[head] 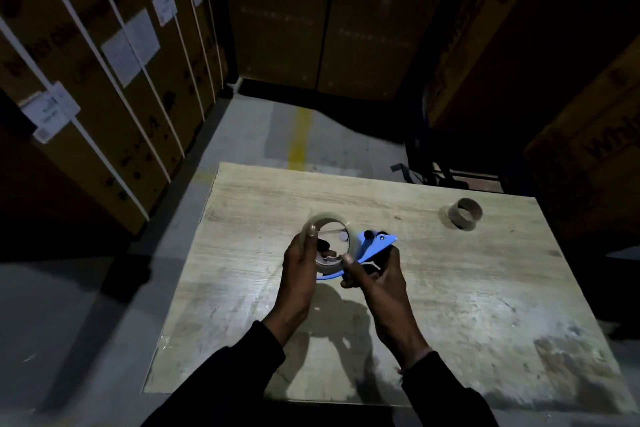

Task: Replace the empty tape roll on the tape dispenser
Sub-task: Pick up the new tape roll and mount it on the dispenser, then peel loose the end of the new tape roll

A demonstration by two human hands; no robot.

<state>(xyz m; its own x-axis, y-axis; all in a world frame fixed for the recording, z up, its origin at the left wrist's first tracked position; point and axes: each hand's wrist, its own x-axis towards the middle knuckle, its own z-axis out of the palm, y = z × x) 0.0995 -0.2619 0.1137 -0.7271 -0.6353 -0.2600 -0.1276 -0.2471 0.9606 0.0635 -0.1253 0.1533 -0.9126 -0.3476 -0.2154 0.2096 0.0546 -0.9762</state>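
A worn wooden tabletop lies under the hands, lit brightly from above against a dim room. Beyond it runs a grey concrete floor with a faded yellow line. Left of the hands stand tall cardboard cartons bound with white straps and paper labels. More cartons rise ahead and to the right.

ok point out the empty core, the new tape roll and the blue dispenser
empty core [464, 214]: head view, outer cardboard wall
new tape roll [311, 222]: head view, upper rim
blue dispenser [375, 245]: head view, blue side plate
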